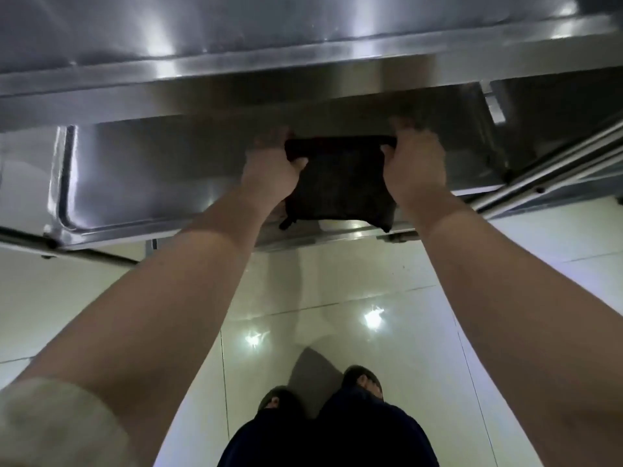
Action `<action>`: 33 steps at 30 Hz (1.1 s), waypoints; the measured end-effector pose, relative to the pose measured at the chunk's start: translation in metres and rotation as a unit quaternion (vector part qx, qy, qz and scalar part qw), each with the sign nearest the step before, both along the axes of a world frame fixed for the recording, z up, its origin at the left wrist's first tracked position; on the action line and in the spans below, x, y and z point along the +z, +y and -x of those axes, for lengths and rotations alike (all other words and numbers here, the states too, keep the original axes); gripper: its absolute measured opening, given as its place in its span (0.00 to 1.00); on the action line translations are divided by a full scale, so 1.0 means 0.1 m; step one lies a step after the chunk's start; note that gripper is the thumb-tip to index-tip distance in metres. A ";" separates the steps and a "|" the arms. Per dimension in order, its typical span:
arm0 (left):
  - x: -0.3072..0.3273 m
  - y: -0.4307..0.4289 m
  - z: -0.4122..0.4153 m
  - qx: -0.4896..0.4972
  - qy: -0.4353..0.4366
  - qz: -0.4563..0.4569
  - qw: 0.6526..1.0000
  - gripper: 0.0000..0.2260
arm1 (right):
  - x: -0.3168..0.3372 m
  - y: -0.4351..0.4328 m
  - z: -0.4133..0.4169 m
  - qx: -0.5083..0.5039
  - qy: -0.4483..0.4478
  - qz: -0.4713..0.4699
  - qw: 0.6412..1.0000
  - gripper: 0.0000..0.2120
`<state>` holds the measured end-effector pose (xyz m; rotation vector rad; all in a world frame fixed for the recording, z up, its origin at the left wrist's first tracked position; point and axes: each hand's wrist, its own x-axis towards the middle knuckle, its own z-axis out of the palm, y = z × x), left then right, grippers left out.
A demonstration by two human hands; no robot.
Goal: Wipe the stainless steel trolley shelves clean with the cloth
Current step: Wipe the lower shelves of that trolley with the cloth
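Note:
A dark folded cloth (338, 183) lies on the lower shelf (135, 170) of the stainless steel trolley, near its front rim. My left hand (273, 163) grips the cloth's left edge, thumb on top. At the cloth's right edge my right hand (416, 160) holds on in the same way. The fingertips of both hands reach under the upper shelf (202, 38), whose front lip hides them.
The upper shelf's front lip (168, 96) overhangs the lower shelf closely. A trolley leg and rails (553, 166) run diagonally at the right. Glossy tiled floor (303, 298) spreads below, with my feet (362, 379) standing close to the trolley.

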<state>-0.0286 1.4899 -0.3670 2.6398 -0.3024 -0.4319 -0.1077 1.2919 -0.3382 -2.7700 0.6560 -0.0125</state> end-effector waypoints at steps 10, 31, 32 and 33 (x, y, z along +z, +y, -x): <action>-0.87 0.17 -0.42 -0.069 -0.170 -0.101 0.978 0.23 | -1.12 0.56 -0.35 0.163 0.073 0.048 0.983 0.27; -1.09 0.25 -0.85 -0.023 -0.134 -0.143 0.980 0.23 | -1.23 0.35 -1.86 0.163 0.085 0.064 0.981 0.26; -1.09 0.25 -0.85 -0.023 -0.133 -0.142 0.981 0.23 | -1.22 0.36 -1.92 0.163 0.087 0.064 0.981 0.26; -1.08 0.26 -0.84 -0.023 -0.133 -0.142 0.981 0.23 | -1.21 0.37 -1.91 0.165 0.087 0.064 0.980 0.26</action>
